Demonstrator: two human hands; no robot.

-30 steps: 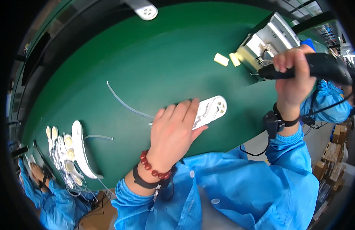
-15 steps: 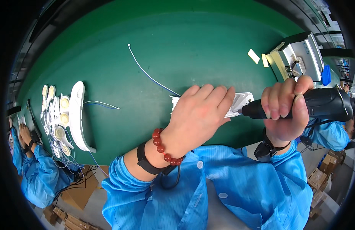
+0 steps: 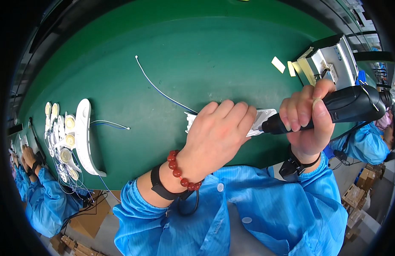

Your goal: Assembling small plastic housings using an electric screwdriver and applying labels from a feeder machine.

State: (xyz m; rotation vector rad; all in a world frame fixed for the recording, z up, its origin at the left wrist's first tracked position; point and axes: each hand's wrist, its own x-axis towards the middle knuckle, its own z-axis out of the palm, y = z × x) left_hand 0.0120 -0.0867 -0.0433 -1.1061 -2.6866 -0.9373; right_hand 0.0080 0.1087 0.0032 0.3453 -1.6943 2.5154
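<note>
Glossy, elongated white plastic housing (image 3: 267,117), shallow recess showing at its right end, middle near the green tabletop's (image 3: 197,51) near edge | my left hand (image 3: 223,134) covers its middle; I can't tell if the fingers pinch | my right hand (image 3: 307,121) wraps a black cylindrical electric screwdriver (image 3: 353,104), tip at the recess | thin white-and-blue cable (image 3: 158,89) curving far left

Half-hidden housing (image 3: 265,117) apparently flat on the table (image 3: 197,55), shell (image 3: 83,138) left, box (image 3: 342,64) far right

The green table (image 3: 197,55) carries a curved white cover (image 3: 82,134), tangled white parts (image 3: 61,135), a white case (image 3: 266,115), two yellow strips (image 3: 278,65) and a metal box (image 3: 343,54).
</note>
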